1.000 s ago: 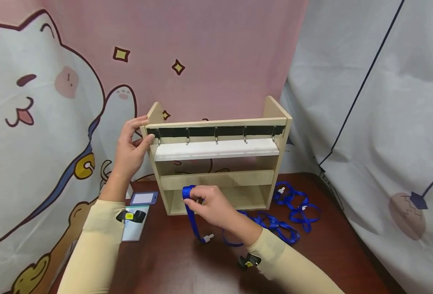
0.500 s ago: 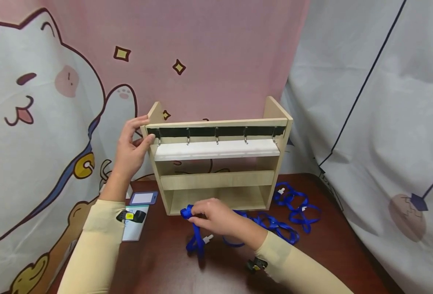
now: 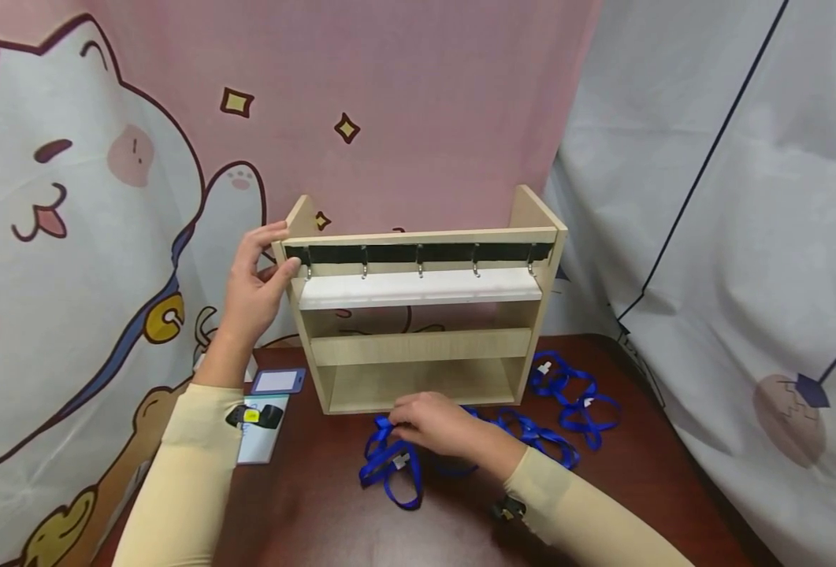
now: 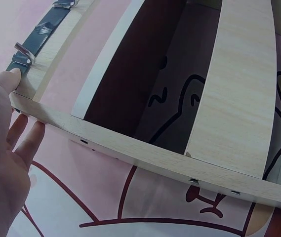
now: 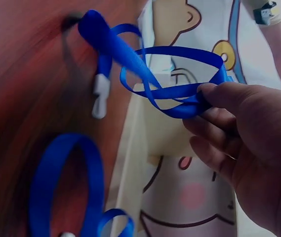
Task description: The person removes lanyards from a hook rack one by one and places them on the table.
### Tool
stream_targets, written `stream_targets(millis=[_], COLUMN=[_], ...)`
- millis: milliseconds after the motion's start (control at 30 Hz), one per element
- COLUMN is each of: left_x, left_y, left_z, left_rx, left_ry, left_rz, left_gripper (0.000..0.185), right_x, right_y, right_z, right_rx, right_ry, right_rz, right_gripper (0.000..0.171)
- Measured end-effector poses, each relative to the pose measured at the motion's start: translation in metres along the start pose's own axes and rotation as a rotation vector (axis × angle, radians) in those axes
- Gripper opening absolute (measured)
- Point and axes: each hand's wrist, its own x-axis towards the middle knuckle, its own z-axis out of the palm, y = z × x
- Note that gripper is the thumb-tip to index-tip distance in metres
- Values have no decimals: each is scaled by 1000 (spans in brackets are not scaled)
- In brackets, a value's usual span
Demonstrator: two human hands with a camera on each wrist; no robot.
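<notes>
A light wooden rack (image 3: 421, 347) stands on the table, a dark strip (image 3: 391, 254) with several metal hooks (image 3: 421, 265) across its upper front. My left hand (image 3: 253, 287) grips its upper left corner. In the left wrist view the thumb presses the strip's end and the fingers lie against the outer side panel (image 4: 130, 143). Low before the rack, my right hand (image 3: 435, 425) pinches a blue lanyard (image 5: 123, 57) between thumb and fingers. Its loops hang down over the tabletop, with a pale clip (image 5: 100, 96) at one end.
More blue lanyards (image 3: 589, 426) lie loosely coiled right of the rack, some partly behind my right forearm. A blue-framed badge holder (image 3: 278, 382) and a white card (image 3: 256, 445) lie at the left beside my left forearm. Printed cloth (image 3: 446, 118) hangs behind.
My right hand has come down and to the right with the lanyard, whose strap has dropped into loose loops near the table. The left hand keeps its grip on the rack.
</notes>
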Motion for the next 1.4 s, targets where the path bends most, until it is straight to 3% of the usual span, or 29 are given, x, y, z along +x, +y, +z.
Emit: stream_targets(millis=[300, 500, 667, 833, 1067, 1233, 1400], left_x=[-1, 0, 0, 0, -1, 0, 0], left_y=[3, 2, 1, 1, 2, 1, 1], left_z=[-1, 0, 1, 1, 0, -1, 0], left_rx=[-14, -15, -3, -2, -21, -10, -7], left_ry=[-3, -1, 9, 11, 0, 0, 0], left_rz=[1, 6, 4, -3, 0, -2, -2], left_gripper=[43, 44, 43, 43, 43, 44, 44], right_x=[-4, -5, -5, -5, -5, -4, -6], right_y=[23, 33, 35, 35, 35, 35, 33], right_z=[24, 38, 49, 60, 69, 71, 74], right_rx=[20, 88, 67, 82, 117, 110, 113], right_ry=[17, -9, -38, -88, -111, -85, -89], right_rz=[15, 48, 37, 90, 115, 103, 156], right_gripper=[12, 14, 24, 7, 7, 14, 26])
